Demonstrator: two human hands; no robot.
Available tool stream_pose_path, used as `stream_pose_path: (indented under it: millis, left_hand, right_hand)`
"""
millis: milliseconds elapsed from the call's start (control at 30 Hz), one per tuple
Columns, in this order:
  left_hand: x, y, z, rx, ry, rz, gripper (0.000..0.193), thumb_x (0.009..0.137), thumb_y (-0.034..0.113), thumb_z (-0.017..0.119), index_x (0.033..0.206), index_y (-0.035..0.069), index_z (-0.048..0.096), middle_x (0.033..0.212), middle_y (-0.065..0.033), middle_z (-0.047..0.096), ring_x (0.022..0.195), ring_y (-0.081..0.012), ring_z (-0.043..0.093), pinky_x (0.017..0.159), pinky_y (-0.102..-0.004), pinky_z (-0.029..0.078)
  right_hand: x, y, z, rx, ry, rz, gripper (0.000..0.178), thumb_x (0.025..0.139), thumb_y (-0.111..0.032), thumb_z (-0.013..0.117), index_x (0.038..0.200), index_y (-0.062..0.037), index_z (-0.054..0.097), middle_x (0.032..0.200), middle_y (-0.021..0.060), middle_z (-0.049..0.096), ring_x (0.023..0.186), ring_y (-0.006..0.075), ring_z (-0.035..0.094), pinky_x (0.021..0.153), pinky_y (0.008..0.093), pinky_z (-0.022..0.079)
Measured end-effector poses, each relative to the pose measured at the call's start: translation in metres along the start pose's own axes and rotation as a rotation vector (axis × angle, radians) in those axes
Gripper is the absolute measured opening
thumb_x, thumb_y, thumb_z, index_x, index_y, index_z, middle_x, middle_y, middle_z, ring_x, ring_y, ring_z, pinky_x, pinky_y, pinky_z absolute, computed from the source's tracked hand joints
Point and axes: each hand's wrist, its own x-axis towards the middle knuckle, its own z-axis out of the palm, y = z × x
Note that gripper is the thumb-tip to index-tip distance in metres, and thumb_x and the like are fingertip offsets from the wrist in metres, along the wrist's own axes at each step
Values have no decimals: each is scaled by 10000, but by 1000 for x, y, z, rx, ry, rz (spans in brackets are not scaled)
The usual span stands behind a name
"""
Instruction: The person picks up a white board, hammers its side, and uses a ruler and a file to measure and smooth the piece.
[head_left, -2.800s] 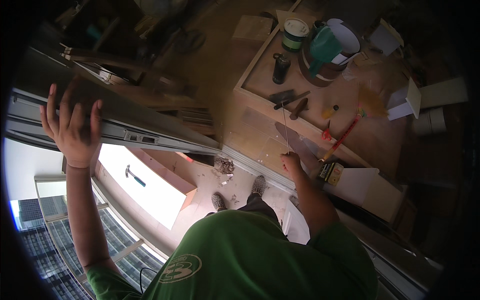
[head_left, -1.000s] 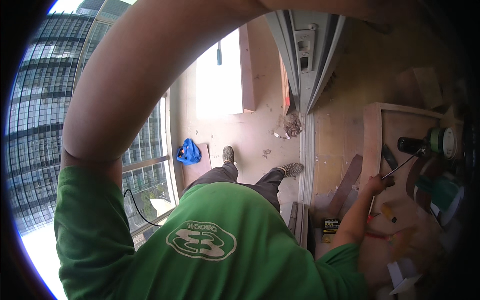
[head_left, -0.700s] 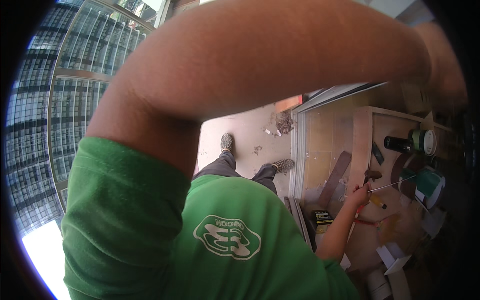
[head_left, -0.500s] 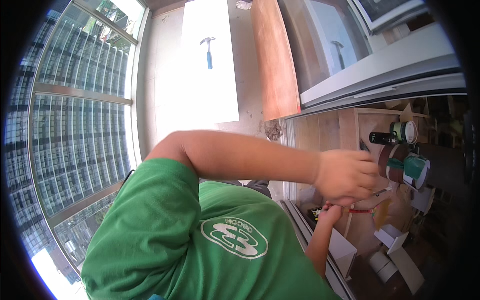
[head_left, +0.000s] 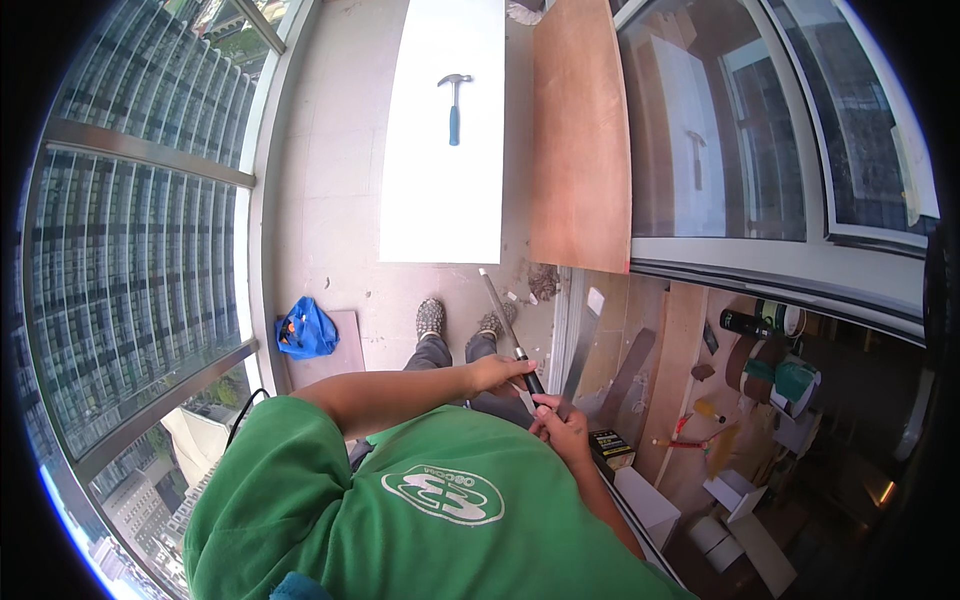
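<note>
In front of my belly I hold a slim rod-like tool (head_left: 502, 313) with a dark handle and a pale tip. It points up and to the left. My left hand (head_left: 503, 373) is closed round the handle's upper part, and my right hand (head_left: 562, 428) grips its lower end. A small pale, flat piece shows between the hands; I cannot make out what it is. Farther off, a claw hammer (head_left: 455, 112) with a blue handle lies on a long white panel (head_left: 440, 205).
A brown wooden board (head_left: 580, 140) stands beside the white panel, along the sliding glass door (head_left: 720, 140). At left, a blue bag (head_left: 307, 328) sits by the window. Through the doorway at right lie a black and yellow box (head_left: 612, 449), a red-handled tool (head_left: 690, 442), buckets and offcuts.
My left arm has swung back from the doorway at right to in front of my body. Both hands now hold the rod-like tool, and my view has turned, showing my feet and the blue bag.
</note>
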Motion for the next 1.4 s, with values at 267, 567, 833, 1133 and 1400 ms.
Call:
stream_pose_path:
  millis: [267,567,833,1133,1400]
  left_hand:
    - [47,46,-124,-420,506,289,259,982,286,616,1064,48,552,913,-81,659,876,-206,669,778,-404,526]
    - [144,76,-244,172,1355,331,187,934,135,556,986,-41,520,992,-266,651,940,-447,642,832,-512,503]
    - [193,90,-282,174,1393,147,284,885,49,484,1152,-42,455,1207,-271,548,1147,-452,557,971,-522,469]
    - [180,81,-306,228,1330,38,330,860,11,531,1177,-66,487,1265,-284,548,1187,-430,566,1012,-469,487]
    - [148,72,-318,764,1403,30,609,844,360,749,1308,42,518,1281,-149,560,1217,-345,552,995,-486,486]
  right_hand:
    - [155,-25,52,-196,-32,-162,353,966,-264,677,1205,-14,607,847,23,623,626,86,554,572,256,473]
    - [408,3,96,-657,299,-344,350,874,-155,678,1145,18,539,1019,236,654,937,398,649,839,465,504]
    - [497,19,145,-656,268,-241,525,878,-99,648,1338,49,442,1283,282,557,1167,428,578,988,460,478]
    - [463,19,133,-1012,104,-297,573,880,-226,663,1371,12,487,1245,237,570,1169,374,578,969,449,492]
    - [267,123,-56,-912,-63,-28,428,901,-380,653,1150,-32,667,1012,219,703,971,388,676,880,454,518]
